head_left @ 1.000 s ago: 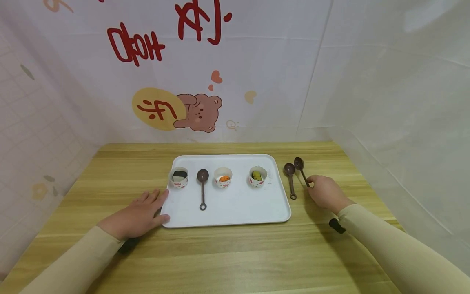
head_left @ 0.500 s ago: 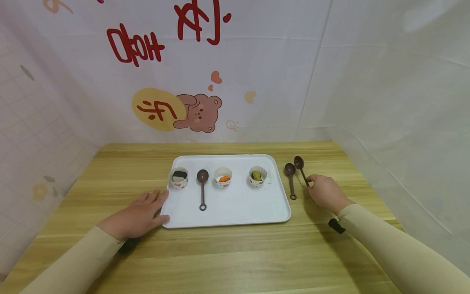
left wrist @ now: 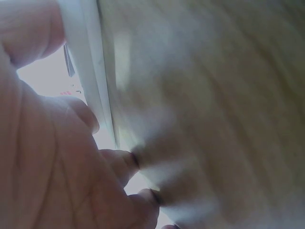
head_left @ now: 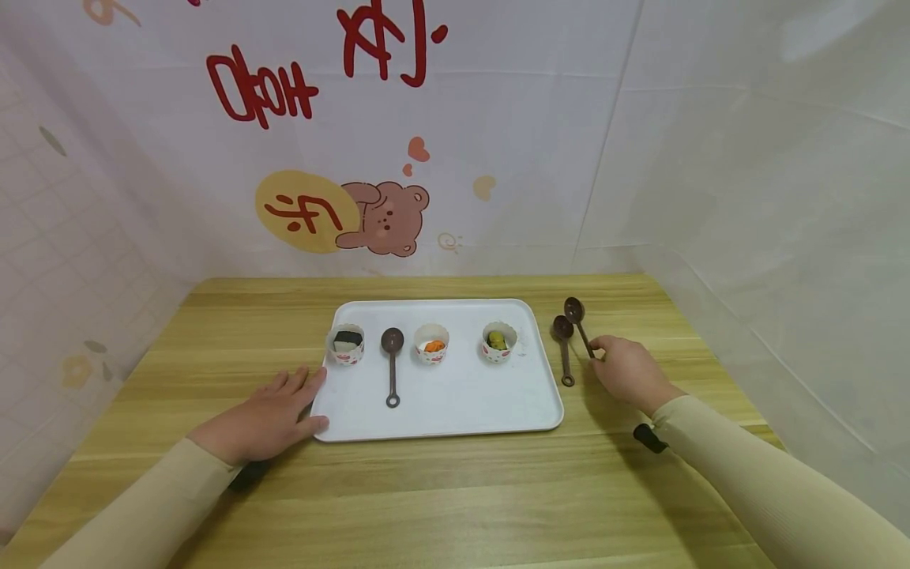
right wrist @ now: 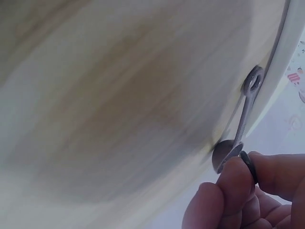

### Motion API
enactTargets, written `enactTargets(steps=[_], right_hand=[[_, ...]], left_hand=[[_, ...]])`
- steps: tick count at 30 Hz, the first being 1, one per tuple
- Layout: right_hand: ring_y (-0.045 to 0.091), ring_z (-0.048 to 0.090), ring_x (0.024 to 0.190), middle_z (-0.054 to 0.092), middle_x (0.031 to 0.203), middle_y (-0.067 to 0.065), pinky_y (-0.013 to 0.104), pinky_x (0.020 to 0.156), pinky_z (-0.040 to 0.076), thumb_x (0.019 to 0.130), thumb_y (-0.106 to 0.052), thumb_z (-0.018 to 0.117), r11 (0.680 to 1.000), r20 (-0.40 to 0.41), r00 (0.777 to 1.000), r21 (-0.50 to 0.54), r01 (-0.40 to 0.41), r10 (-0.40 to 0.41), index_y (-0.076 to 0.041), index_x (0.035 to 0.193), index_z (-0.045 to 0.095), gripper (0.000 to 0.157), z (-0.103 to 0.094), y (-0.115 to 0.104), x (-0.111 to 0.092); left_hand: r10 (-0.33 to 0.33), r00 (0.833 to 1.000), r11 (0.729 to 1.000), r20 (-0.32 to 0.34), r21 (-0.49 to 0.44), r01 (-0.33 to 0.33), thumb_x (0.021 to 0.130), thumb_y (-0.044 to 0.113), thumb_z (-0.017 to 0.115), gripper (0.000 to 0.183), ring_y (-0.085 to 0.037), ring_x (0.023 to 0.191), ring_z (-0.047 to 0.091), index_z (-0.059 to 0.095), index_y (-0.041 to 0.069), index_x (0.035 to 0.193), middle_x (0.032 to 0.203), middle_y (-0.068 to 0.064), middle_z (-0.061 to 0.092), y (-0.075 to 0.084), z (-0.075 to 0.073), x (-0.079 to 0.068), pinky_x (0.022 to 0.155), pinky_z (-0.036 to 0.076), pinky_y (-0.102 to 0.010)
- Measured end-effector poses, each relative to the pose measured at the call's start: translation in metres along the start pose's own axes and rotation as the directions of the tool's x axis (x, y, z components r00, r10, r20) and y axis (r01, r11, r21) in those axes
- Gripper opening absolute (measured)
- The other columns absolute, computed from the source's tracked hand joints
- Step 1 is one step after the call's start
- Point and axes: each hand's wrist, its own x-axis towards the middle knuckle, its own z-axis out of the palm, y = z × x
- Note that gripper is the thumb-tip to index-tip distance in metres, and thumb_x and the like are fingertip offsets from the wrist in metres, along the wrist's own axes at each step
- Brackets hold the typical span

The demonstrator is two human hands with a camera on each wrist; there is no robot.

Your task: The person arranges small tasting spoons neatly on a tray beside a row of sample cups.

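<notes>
- We find the right hand (head_left: 629, 371) with thumb and forefinger clamped on the handle of a glossy dark brown, round-bowled spoon (head_left: 574, 309), its bowl pointing toward the table's far edge.
- Our left hand (head_left: 263, 419) has its fingers apart, the thumb and forefinger tips touching the left edge of a white rectangular tray (head_left: 458, 403), the thumb nearer the near left corner.
- Just beside the held spoon, a second dark brown spoon with a ring-ended handle (head_left: 563, 330) lies along the tray's right edge; we cannot tell whether the two bowls touch.
- On the tray, a third dark brown ring-handled spoon (head_left: 392, 348) lies between two cups, its ring toward the near edge.
- We count three white paper cups with red prints along the tray's far edge: a left cup (head_left: 347, 360) near the far left corner, holding a black-and-pale piece; a middle cup (head_left: 432, 359), holding something orange; a right cup (head_left: 495, 357) near the far right corner, holding something green.
- Beneath everything we see a yellowish wood-grain table (head_left: 426, 498), and behind its far edge a white printed sheet (head_left: 526, 126) with a pink-brown bear.
</notes>
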Motion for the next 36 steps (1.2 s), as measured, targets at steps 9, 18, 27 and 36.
enactTargets(steps=[9, 18, 27, 36], right_hand=[[0.016, 0.064, 0.067, 0.078, 0.095, 0.018, 0.030, 0.057, 0.050, 0.103, -0.014, 0.065, 0.998, -0.011, 1.000, 0.057, 0.007, -0.006, 0.008, 0.131, 0.064, 0.035, -0.001, -0.009, -0.003], [0.015, 0.064, 0.065, 0.078, 0.100, 0.018, 0.030, 0.057, 0.051, 0.104, -0.015, 0.064, 0.993, 0.004, 1.000, 0.115, 0.011, -0.011, 0.008, 0.137, 0.061, 0.041, -0.001, -0.021, -0.006], [0.015, 0.062, 0.064, 0.078, 0.095, 0.014, 0.030, 0.057, 0.049, 0.104, -0.016, 0.064, 0.990, -0.022, 1.000, 0.138, 0.023, -0.020, 0.005, 0.137, 0.063, 0.039, 0.004, -0.027, -0.005], [0.014, 0.060, 0.060, 0.076, 0.091, 0.013, 0.030, 0.057, 0.050, 0.104, -0.016, 0.064, 0.982, -0.015, 0.999, 0.187, 0.030, -0.028, 0.006, 0.136, 0.061, 0.039, 0.006, -0.038, -0.007]], left_hand=[[-0.003, 1.000, 1.000, 0.001, 0.011, 0.003, 0.106, 0.056, 0.055, 0.086, -0.069, 0.148, 0.024, 0.029, -0.002, 0.164, 0.163, -0.042, 0.027, 0.001, 0.000, 0.001, 0.114, 0.029, -0.079], [-0.007, 1.000, 1.000, 0.006, 0.009, 0.007, 0.106, 0.055, 0.056, 0.087, -0.070, 0.147, 0.024, 0.028, -0.003, 0.164, 0.163, -0.043, 0.027, 0.001, 0.000, 0.002, 0.115, 0.029, -0.078], [-0.019, 1.000, 1.000, 0.016, 0.001, 0.019, 0.105, 0.057, 0.055, 0.088, -0.069, 0.149, 0.022, 0.027, -0.002, 0.165, 0.164, -0.042, 0.025, 0.000, 0.000, 0.002, 0.116, 0.027, -0.079], [-0.017, 1.000, 1.000, 0.013, 0.002, 0.017, 0.105, 0.058, 0.054, 0.089, -0.069, 0.149, 0.023, 0.027, -0.002, 0.165, 0.164, -0.041, 0.025, -0.002, 0.002, 0.003, 0.116, 0.027, -0.079]])
